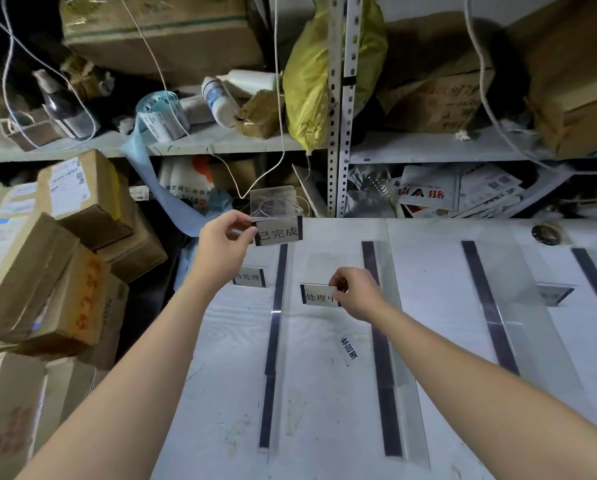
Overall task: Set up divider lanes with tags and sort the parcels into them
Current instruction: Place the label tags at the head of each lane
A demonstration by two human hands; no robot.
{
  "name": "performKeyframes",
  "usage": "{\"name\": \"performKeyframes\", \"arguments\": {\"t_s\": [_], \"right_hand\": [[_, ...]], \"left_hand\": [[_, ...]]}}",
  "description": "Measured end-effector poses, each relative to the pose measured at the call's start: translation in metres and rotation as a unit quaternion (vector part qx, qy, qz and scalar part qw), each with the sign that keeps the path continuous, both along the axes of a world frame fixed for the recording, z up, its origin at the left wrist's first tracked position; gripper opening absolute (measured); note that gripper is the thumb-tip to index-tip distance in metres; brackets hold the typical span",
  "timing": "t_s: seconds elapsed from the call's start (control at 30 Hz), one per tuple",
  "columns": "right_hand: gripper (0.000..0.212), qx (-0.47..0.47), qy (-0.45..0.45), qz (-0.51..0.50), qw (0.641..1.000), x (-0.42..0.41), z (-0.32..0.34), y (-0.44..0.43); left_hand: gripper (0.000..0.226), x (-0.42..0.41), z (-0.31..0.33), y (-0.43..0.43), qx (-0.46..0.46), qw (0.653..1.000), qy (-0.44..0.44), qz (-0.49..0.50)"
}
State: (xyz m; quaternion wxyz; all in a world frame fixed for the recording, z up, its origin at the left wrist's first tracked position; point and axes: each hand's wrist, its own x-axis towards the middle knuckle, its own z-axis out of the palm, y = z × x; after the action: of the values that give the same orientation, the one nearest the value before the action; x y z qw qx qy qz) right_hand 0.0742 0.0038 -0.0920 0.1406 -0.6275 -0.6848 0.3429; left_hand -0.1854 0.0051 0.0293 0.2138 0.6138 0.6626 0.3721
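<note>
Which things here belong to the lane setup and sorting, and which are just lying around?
Job: dividers, standing tag, tag holder in left hand, middle tag pinched by right hand, cardboard parcels.
Lying about: yellow bag, white bottle, label roll.

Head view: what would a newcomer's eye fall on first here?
The two hands at centre: the left hand holds up a clear tag stand reading 已完成 near the white table's far edge. The right hand pinches a 处理中 tag between two black-edged clear dividers. A pile of cardboard parcels sits at left, beside the table.
</note>
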Motion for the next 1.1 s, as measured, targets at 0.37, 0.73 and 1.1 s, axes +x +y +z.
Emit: {"name": "performKeyframes", "arguments": {"t_s": [0.37, 0.73, 1.1], "right_hand": [[0.011, -0.012, -0.007, -0.024, 1.000, -0.006, -0.023, -0.008], [0.021, -0.002, -0.028, -0.056, 0.998, 0.000, -0.009, -0.019], [0.028, 0.142, -0.094, -0.126, 0.977, 0.081, 0.095, -0.046]], "left_hand": [[0.003, -0.005, -0.008, 0.002, -0.015, 0.999, -0.010, -0.038], [0.005, 0.007, -0.006, 0.002, -0.007, 0.996, -0.019, -0.091], [0.006, 0.099, 0.024, 0.012, 0.031, 0.983, -0.028, -0.180]]}}
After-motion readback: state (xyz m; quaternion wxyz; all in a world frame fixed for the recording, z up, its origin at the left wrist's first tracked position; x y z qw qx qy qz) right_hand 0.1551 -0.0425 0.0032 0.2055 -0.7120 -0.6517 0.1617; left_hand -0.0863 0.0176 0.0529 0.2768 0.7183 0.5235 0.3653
